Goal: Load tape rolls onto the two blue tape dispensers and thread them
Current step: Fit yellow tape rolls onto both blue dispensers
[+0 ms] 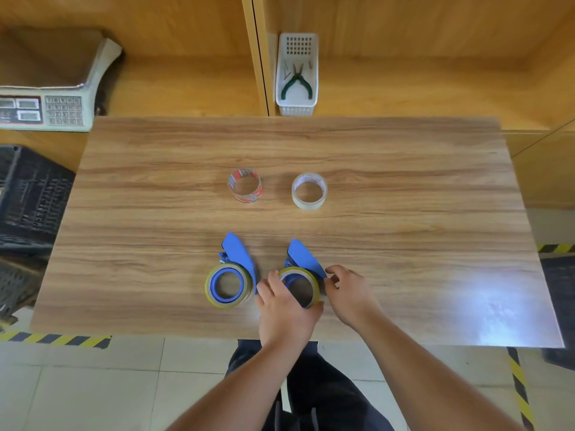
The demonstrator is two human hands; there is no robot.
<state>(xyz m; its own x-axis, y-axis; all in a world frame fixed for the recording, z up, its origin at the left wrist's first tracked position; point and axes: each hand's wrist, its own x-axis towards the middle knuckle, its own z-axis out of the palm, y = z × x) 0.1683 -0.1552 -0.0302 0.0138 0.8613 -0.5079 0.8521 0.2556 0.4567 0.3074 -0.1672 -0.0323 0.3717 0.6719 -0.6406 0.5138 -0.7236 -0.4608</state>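
blue plastic tape dispenser: long axis near-to-far, tip pointing away. yellowish tape roll on it grasped by left hand; right hand grip unclear.

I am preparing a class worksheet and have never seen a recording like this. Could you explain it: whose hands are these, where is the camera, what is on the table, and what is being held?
There is no machine here. A person works with bare hands, and the single picture comes from a camera worn on the head, looking down. On the wooden table lie two blue tape dispensers. The left dispenser carries a yellowish roll. The left hand grips the second roll, which sits on the right dispenser. The right hand has curled fingers at that dispenser's edge; whether it pinches tape is unclear. Farther away stand a red-printed ring and a clear ring, seemingly near-empty rolls. Behind the table, a white basket holds pliers.
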